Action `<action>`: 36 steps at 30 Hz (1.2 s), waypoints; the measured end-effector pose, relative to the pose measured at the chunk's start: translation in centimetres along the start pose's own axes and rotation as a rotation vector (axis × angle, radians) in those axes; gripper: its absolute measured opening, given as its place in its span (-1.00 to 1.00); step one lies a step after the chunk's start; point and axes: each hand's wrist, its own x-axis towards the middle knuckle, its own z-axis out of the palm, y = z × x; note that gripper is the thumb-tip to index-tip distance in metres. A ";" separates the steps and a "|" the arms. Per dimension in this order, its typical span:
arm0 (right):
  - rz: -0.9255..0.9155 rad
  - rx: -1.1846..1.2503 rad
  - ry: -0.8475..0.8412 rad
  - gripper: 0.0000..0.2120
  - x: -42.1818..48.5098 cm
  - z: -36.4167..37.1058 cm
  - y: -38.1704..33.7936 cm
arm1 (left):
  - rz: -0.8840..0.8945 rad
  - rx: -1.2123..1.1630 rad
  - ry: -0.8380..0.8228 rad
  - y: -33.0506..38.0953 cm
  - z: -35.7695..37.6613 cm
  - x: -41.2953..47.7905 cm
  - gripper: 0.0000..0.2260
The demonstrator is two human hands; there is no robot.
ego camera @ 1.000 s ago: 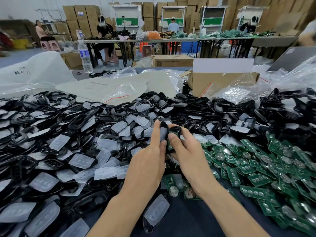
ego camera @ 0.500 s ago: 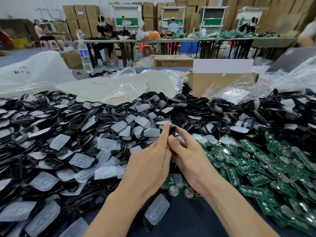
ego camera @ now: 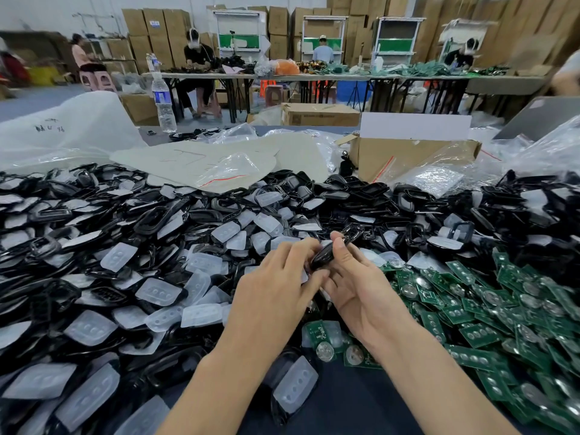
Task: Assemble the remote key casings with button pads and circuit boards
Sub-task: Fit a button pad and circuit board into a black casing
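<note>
The workshop table (ego camera: 345, 409), dark where bare, is heaped with parts. Above its middle both hands clamp one black casing (ego camera: 324, 257). The left hand (ego camera: 276, 293) curls its fingers over the lower end, and the right hand (ego camera: 364, 293) pinches the upper end between thumb and fingers. A second ago the casing stood upright with a green board showing inside it, then it turned edge-on. Now it lies tilted with only its glossy black back showing. That suggests the board and pad are seated and the halves are being squeezed shut, so this unit is likely near done, though fingers hide the seam. Left of the grip and beyond it, pads (ego camera: 157, 291) lie mixed among loose casings (ego camera: 150, 219). Close on its right, boards (ego camera: 470, 309) spread toward the frame's edge. Nearer than the grip, under the wrists, is a bare strip of table with a few boards and one padded shell. Beyond the heaps, a box (ego camera: 408, 158) and plastic bags close off the far side. Free room is mostly upward and back toward the body, and a sideways sweep would likely brush a heap.
</note>
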 end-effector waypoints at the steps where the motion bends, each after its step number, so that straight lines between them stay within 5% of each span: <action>1: 0.014 0.000 0.017 -0.83 0.1 -0.1 0.0 | 0.015 -0.002 0.008 0.1 0.1 0.1 -0.71; 20: 0.031 0.061 0.042 -0.39 -0.1 0.4 0.3 | 0.023 -0.171 0.116 -0.4 1.1 0.3 -0.87; 29: 0.065 0.079 -0.005 -0.75 -0.3 0.3 -0.3 | -0.127 -0.395 0.130 0.0 1.0 -0.1 -0.82; 36: 0.085 0.120 -0.033 -0.82 -0.9 1.0 -0.7 | -0.063 -0.258 0.135 -0.2 0.3 0.1 -0.78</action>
